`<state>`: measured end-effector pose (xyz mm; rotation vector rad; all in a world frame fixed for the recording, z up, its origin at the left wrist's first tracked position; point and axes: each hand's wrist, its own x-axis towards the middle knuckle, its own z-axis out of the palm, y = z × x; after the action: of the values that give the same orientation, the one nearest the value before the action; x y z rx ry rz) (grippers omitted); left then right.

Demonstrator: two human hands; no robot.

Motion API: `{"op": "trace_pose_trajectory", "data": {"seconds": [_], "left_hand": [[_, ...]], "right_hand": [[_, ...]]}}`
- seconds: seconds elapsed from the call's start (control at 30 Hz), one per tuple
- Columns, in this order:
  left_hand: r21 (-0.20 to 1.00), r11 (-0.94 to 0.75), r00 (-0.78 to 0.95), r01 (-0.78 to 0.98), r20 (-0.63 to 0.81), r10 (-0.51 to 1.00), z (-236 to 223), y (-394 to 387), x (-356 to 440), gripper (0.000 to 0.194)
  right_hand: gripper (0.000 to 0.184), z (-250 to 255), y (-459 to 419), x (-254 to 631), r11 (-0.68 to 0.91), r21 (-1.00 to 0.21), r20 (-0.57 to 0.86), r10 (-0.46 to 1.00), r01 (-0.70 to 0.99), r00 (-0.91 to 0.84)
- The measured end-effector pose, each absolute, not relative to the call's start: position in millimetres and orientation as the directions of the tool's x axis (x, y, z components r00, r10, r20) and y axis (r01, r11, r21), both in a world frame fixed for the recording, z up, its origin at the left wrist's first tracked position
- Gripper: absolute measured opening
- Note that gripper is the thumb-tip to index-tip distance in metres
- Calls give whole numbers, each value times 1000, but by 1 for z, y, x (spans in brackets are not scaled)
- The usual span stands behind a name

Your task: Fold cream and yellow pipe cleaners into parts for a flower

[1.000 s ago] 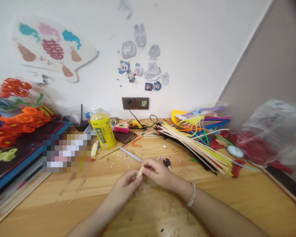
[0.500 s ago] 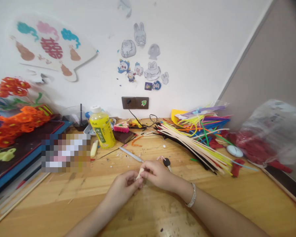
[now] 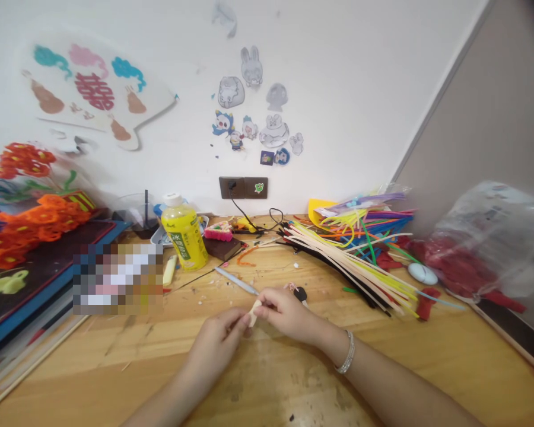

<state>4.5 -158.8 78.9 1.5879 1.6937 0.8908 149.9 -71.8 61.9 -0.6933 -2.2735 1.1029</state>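
Note:
Over the middle of the wooden table (image 3: 115, 356), my left hand (image 3: 217, 342) and my right hand (image 3: 286, 314) meet fingertip to fingertip. Both pinch a small cream-coloured piece (image 3: 253, 311) that sticks up between them. It looks like a short bit of fuzzy craft stem. A silver bracelet (image 3: 347, 352) circles my right wrist. Just behind my right hand lies a small black-handled tool (image 3: 301, 293), and a thin grey stick (image 3: 237, 280) lies behind my left fingers.
A yellow drink bottle (image 3: 183, 234) stands back left. A heap of coloured craft stems (image 3: 360, 243) lies back right, with a plastic bag of red material (image 3: 480, 249) beyond. Orange and red stem flowers (image 3: 22, 219) sit on stacked books at left. A wall socket (image 3: 243, 187) has a cable.
My hands stay together on the cream piece and have shifted only slightly. The view has tilted a little; the table's things have not moved.

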Motion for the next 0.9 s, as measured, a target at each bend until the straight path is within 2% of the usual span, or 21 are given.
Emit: {"op": "trace_pose_trajectory", "data": {"seconds": [0.1,0.17,0.23,0.3,0.33,0.4,0.5,0.63,0.77,0.9], "left_hand": [[818,13,-25,576,2,1000,77,-159,7,30],[807,2,-7,591,2,1000,75,-160,7,31],[784,1,-5,621,4,1000,73,-160,7,32],[739,10,-25,674,10,1000,72,-159,6,34],[715,17,-40,699,15,999,71,-159,5,33],[673,27,-65,739,31,997,71,-159,4,32],[616,33,-63,787,27,998,73,-159,2,30],[501,95,-87,860,-39,995,80,-158,-2,30],[368,164,-165,915,-31,986,84,-155,-8,31],[397,174,-206,901,39,978,83,-153,-13,27]], "right_hand": [[9,60,-79,146,470,-867,217,657,166,-722],[10,61,-82,144,478,-862,216,644,166,-734],[18,68,-81,145,580,-770,215,629,268,-747],[24,78,-71,150,674,-579,214,669,459,-712],[23,85,-64,155,669,-492,223,715,557,-662],[16,98,-45,169,572,-343,244,820,745,-518],[15,112,-18,195,383,-178,299,899,907,-321],[21,116,2,219,187,-25,316,933,982,-170],[23,114,5,220,139,59,316,937,989,-151],[22,115,4,218,153,103,339,924,983,-179]]}}
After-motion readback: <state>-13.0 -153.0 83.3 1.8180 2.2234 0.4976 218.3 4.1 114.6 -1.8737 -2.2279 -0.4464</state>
